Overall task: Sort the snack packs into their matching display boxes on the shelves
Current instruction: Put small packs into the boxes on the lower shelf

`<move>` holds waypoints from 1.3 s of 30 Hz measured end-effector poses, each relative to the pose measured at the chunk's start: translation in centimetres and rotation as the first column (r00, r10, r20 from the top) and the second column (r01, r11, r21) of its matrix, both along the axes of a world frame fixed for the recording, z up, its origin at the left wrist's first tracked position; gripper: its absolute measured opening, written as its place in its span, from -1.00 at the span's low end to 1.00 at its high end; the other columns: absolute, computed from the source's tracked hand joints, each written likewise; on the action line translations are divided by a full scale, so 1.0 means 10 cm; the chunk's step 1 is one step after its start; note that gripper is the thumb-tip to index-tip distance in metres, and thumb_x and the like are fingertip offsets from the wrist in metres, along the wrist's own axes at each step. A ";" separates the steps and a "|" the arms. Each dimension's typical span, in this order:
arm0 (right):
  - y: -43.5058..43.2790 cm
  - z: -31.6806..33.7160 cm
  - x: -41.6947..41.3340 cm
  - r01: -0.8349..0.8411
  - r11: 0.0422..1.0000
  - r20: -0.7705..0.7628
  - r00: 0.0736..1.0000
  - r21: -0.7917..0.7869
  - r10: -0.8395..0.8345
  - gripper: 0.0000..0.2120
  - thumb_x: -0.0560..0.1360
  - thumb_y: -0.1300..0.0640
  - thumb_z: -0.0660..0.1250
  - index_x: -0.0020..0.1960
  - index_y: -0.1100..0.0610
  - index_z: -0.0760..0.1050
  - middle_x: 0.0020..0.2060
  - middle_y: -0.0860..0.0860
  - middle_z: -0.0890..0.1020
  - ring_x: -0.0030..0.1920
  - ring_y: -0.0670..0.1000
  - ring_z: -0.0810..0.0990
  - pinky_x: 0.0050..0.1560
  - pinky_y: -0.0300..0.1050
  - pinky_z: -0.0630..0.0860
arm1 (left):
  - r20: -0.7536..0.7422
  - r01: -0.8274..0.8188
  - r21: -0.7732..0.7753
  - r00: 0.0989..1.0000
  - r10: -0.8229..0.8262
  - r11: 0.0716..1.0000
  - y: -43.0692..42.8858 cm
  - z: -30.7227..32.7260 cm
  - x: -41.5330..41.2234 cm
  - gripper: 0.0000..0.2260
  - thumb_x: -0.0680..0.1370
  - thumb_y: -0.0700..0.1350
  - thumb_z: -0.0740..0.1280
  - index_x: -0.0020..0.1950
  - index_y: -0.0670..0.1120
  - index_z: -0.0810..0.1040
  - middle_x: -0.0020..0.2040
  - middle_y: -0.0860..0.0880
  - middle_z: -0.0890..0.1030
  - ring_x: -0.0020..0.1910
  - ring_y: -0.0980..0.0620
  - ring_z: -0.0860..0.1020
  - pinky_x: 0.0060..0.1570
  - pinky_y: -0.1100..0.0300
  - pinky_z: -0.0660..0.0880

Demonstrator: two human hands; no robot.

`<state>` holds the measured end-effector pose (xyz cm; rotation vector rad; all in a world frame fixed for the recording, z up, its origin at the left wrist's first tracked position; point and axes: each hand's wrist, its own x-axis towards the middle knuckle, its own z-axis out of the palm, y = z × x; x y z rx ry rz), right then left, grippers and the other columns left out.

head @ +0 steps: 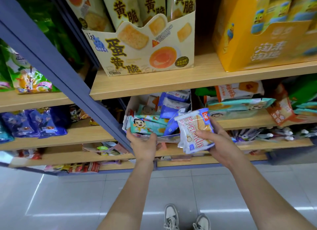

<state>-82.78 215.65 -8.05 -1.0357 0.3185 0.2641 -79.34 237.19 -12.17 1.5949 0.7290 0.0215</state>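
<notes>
Wafer packs (190, 126): white, red lettering.

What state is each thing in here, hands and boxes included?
left hand: grips the open box by its front edge
right hand: holds a stack of wafer packs
open box: teal packs and blue packs jumbled inside
egg-yolk box: upright, tall packs standing inside

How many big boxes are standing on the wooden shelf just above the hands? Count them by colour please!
Cream box: 1
Yellow box: 1
Total: 2
</notes>
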 end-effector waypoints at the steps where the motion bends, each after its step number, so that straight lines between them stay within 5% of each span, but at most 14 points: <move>1: 0.02 -0.01 0.00 0.021 1.000 0.012 1.000 -0.019 -0.021 -0.28 0.23 0.31 0.53 0.35 0.08 0.44 0.01 0.06 0.71 -0.07 0.06 0.71 -0.11 -0.01 0.60 | -0.032 0.036 0.042 0.999 -0.035 0.998 0.03 0.05 0.02 -0.29 0.27 0.03 0.47 0.31 0.30 0.18 0.15 -0.03 0.49 0.08 -0.15 0.59 -0.10 -0.15 0.64; 3: 0.06 -0.03 -0.02 0.081 0.996 0.037 0.996 -0.025 -0.080 -0.26 0.21 0.31 0.58 0.35 0.09 0.44 0.05 0.08 0.70 -0.04 0.07 0.70 -0.05 0.02 0.58 | -0.090 0.099 0.184 0.992 -0.083 0.978 0.12 0.20 0.06 -0.41 0.38 0.13 0.46 0.31 0.10 0.27 0.06 -0.01 0.53 0.02 -0.07 0.58 0.00 -0.04 0.59; 5: 0.13 -0.04 -0.10 0.129 0.992 0.059 0.990 -0.014 -0.128 -0.27 0.19 0.15 0.62 0.32 0.06 0.46 0.11 0.11 0.69 0.02 0.09 0.69 -0.01 0.06 0.59 | -0.113 0.139 0.379 0.988 -0.103 0.915 0.30 0.29 0.15 -0.68 0.51 0.17 0.38 0.03 -0.03 0.44 -0.14 -0.02 0.54 -0.11 -0.05 0.52 -0.06 0.08 0.49; 7: 0.21 -0.06 -0.18 0.159 0.986 0.076 0.985 -0.042 -0.156 -0.13 0.03 -0.02 0.72 0.28 0.03 0.48 0.10 0.09 0.69 0.04 0.09 0.69 -0.01 0.07 0.63 | -0.111 0.173 0.495 0.985 -0.136 0.852 0.44 0.34 0.23 -0.62 0.56 0.12 0.35 -0.32 -0.05 0.33 -0.40 -0.04 0.41 -0.37 -0.05 0.41 -0.35 0.12 0.32; 10: 0.33 -0.07 -0.25 0.206 0.967 0.122 0.974 -0.148 -0.189 -0.17 0.08 -0.01 0.70 0.27 0.03 0.45 0.07 0.05 0.70 0.05 0.04 0.69 -0.03 0.01 0.65 | -0.087 0.201 0.611 0.978 -0.188 0.766 0.50 0.37 0.30 -0.53 0.57 0.01 0.36 -0.41 -0.11 0.22 -0.51 -0.05 0.24 -0.52 -0.04 0.21 -0.46 0.18 0.10; 14: 0.44 -0.06 -0.25 0.272 0.932 0.186 0.955 -0.239 -0.231 -0.36 0.18 0.25 0.56 0.21 0.02 0.44 0.00 -0.01 0.70 -0.04 -0.04 0.69 -0.11 -0.14 0.64 | -0.004 0.194 0.790 0.950 -0.312 0.581 0.58 0.41 0.35 -0.70 0.59 0.05 0.30 -0.23 -0.13 0.48 -0.25 -0.16 0.53 -0.36 -0.09 0.44 -0.45 0.18 0.18; 19: 0.53 -0.10 -0.26 0.307 0.912 0.215 0.943 -0.272 -0.253 -0.38 0.29 0.41 0.53 0.21 -0.01 0.43 -0.03 -0.08 0.70 -0.05 -0.06 0.69 -0.15 -0.23 0.61 | -0.341 0.414 0.905 0.838 -0.426 0.092 0.65 0.40 0.37 -0.68 0.66 0.04 0.10 0.20 -0.14 0.49 0.01 -0.11 0.62 0.05 -0.20 0.48 -0.08 0.05 0.42; 21: 0.55 -0.10 -0.27 0.313 0.907 0.223 0.941 -0.281 -0.256 -0.37 0.29 0.41 0.53 0.23 0.00 0.42 -0.01 -0.06 0.70 -0.02 -0.05 0.69 -0.13 -0.21 0.61 | -0.489 0.525 0.851 0.775 -0.401 -0.024 0.61 0.41 0.40 -0.66 0.67 0.05 0.04 0.34 -0.09 0.37 0.25 -0.12 0.53 0.16 -0.22 0.42 0.02 0.00 0.41; 25: 0.58 -0.09 -0.29 0.315 0.896 0.241 0.939 -0.314 -0.246 -0.36 0.29 0.44 0.54 0.21 -0.02 0.42 -0.01 -0.09 0.69 -0.02 -0.06 0.69 -0.13 -0.22 0.61 | -0.646 0.717 0.697 0.635 -0.425 0.011 0.61 0.33 0.53 -0.67 0.66 0.05 0.00 0.36 -0.06 0.24 0.41 -0.22 0.32 0.31 -0.28 0.32 0.12 -0.05 0.31; 29: 0.62 -0.05 -0.32 0.294 0.876 0.242 0.947 -0.382 -0.212 -0.27 0.28 0.41 0.57 0.33 0.08 0.34 0.10 0.04 0.63 0.02 -0.06 0.69 -0.18 -0.23 0.62 | -0.493 0.644 0.708 0.744 -0.451 0.289 0.63 0.43 0.64 -0.69 0.60 0.11 0.16 0.22 -0.06 0.36 0.14 -0.18 0.58 0.20 -0.25 0.44 0.05 0.02 0.38; 32: 0.63 -0.02 -0.33 0.269 0.867 0.257 0.951 -0.419 -0.171 -0.22 0.26 0.37 0.60 0.35 0.06 0.33 0.14 0.00 0.62 0.06 -0.06 0.67 -0.14 -0.20 0.63 | -0.445 0.591 0.746 0.786 -0.429 0.308 0.59 0.58 0.64 -0.58 0.54 0.12 0.32 0.24 -0.13 0.36 0.04 -0.17 0.60 0.22 -0.22 0.46 -0.11 0.07 0.42; 36: 0.63 0.03 -0.31 0.236 0.864 0.244 0.960 -0.444 -0.137 -0.24 0.27 0.29 0.62 0.33 0.00 0.33 0.12 -0.05 0.64 0.06 -0.06 0.68 -0.09 -0.16 0.65 | -0.570 0.705 0.677 0.683 -0.456 0.211 0.53 0.67 0.75 -0.70 0.54 0.08 0.33 0.00 -0.16 0.46 -0.20 -0.09 0.56 -0.10 -0.13 0.57 -0.27 0.15 0.41; 39: 0.62 0.04 -0.30 0.213 0.870 0.225 0.967 -0.444 -0.121 -0.22 0.26 0.29 0.62 0.34 -0.02 0.32 0.13 -0.02 0.64 0.06 -0.05 0.68 -0.07 -0.10 0.66 | -0.568 0.731 0.602 0.675 -0.471 0.321 0.52 0.70 0.82 -0.71 0.54 0.03 0.36 -0.21 -0.14 0.40 -0.36 -0.04 0.44 -0.37 -0.01 0.45 -0.44 0.18 0.27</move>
